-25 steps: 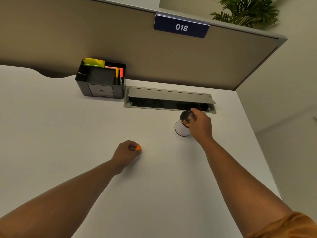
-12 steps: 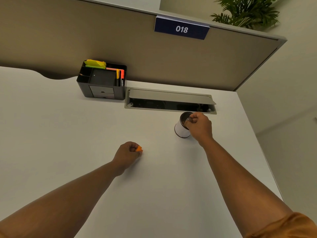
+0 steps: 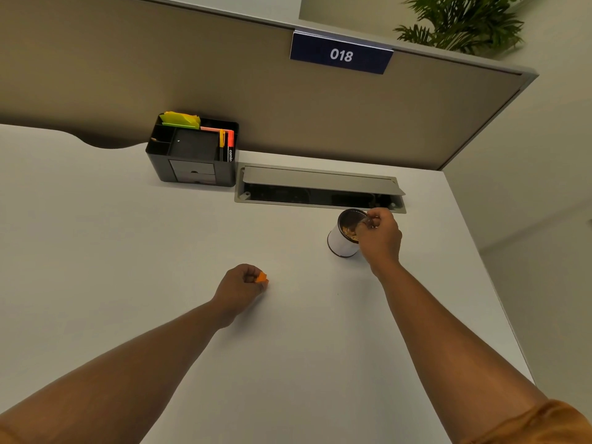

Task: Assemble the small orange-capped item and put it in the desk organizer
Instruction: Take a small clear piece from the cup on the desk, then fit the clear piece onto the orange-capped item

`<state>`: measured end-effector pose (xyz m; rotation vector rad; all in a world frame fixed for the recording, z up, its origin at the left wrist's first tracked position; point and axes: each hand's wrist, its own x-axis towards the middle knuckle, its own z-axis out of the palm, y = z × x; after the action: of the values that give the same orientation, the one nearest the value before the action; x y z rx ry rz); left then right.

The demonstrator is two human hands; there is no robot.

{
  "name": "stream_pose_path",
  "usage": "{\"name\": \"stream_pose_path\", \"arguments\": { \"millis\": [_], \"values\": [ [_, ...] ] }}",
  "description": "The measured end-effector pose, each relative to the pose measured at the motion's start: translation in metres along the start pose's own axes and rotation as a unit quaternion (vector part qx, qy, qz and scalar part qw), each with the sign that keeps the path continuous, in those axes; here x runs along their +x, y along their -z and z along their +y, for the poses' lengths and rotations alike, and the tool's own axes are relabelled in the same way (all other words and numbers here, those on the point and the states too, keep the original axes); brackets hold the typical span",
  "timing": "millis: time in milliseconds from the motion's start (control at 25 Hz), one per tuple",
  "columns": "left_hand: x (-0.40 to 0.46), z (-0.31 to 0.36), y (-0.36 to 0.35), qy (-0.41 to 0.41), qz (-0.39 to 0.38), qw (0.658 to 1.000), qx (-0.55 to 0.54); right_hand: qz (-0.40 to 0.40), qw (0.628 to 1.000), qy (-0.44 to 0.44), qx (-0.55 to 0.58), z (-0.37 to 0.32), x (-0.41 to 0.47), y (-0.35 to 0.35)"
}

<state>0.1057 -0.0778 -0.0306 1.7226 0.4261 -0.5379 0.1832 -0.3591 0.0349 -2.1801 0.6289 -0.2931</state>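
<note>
Orange shows at the fingertips of the left hand point(image 3: 239, 287), which is curled into a loose fist on the white desk point(image 3: 128, 251) near its middle; the small orange cap piece point(image 3: 262, 277) is pinched there, sticking out toward the right. The right hand point(image 3: 379, 236) is farther back and to the right, its fingers bunched together over the mouth of a small white cup point(image 3: 341, 241) that stands upright on the desk. The fingertips appear to pinch something small and dark at the cup's rim, but what it is cannot be made out. Inside the cup lie some brownish bits, too small to identify.

Just behind the cup, a long grey cable hatch point(image 3: 320, 187) is set into the desk near its back edge, its lid propped open. To the left of the hatch, touching the back edge beside the beige partition point(image 3: 160, 75), stands the black desk organizer point(image 3: 192, 155). Yellow-green sticky notes point(image 3: 181, 119) sit in its rear compartment, and orange and yellow markers point(image 3: 226, 142) stand in the right-hand slot. A blue plate point(image 3: 341, 54) reading 018 is fixed at the top of the partition, and a green plant point(image 3: 461, 20) rises behind it.
</note>
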Motion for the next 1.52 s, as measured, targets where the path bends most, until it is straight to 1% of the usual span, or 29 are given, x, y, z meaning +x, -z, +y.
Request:
{"name": "stream_pose_path", "arguments": {
  "millis": [120, 200, 280, 360, 480, 560, 680, 800, 960, 1040, 1280, 1520],
  "values": [
    [0.000, 0.001, 0.001, 0.002, -0.001, 1.000, -0.003, 0.030, 0.998, -0.042, 0.038, 0.001, -0.001, 0.000],
    [0.001, 0.002, 0.001, 0.008, 0.000, 1.000, -0.019, 0.044, 0.991, -0.094, 0.086, 0.002, -0.001, 0.001],
    [0.000, 0.004, 0.001, 0.021, 0.003, 0.998, -0.057, 0.052, 0.974, -0.156, 0.159, 0.000, -0.002, 0.004],
    [-0.001, 0.008, 0.000, 0.029, 0.009, 0.995, -0.097, 0.056, 0.955, -0.195, 0.215, -0.003, -0.004, 0.008],
    [-0.007, 0.023, -0.002, 0.026, -0.002, 0.988, -0.154, 0.054, 0.927, -0.225, 0.294, -0.006, -0.014, 0.013],
    [-0.008, 0.037, -0.006, 0.017, -0.020, 0.983, -0.180, 0.045, 0.917, -0.235, 0.318, -0.006, -0.020, 0.011],
    [-0.021, 0.061, -0.010, -0.012, -0.027, 0.982, -0.188, -0.003, 0.900, -0.237, 0.366, -0.011, -0.042, 0.008],
    [-0.037, 0.076, -0.009, -0.042, -0.005, 0.981, -0.188, -0.072, 0.878, -0.244, 0.407, -0.023, -0.076, -0.003],
    [-0.060, 0.069, 0.005, -0.055, 0.023, 0.974, -0.219, -0.150, 0.881, -0.238, 0.380, -0.035, -0.127, -0.029],
    [-0.072, 0.057, 0.018, -0.056, 0.028, 0.970, -0.236, -0.188, 0.877, -0.233, 0.376, -0.042, -0.153, -0.039],
    [-0.095, 0.027, 0.047, -0.073, 0.029, 0.964, -0.253, -0.247, 0.859, -0.216, 0.393, -0.054, -0.195, -0.042],
    [-0.110, 0.015, 0.060, -0.078, 0.025, 0.961, -0.263, -0.299, 0.842, -0.182, 0.410, -0.057, -0.215, -0.036]
  ]
}}
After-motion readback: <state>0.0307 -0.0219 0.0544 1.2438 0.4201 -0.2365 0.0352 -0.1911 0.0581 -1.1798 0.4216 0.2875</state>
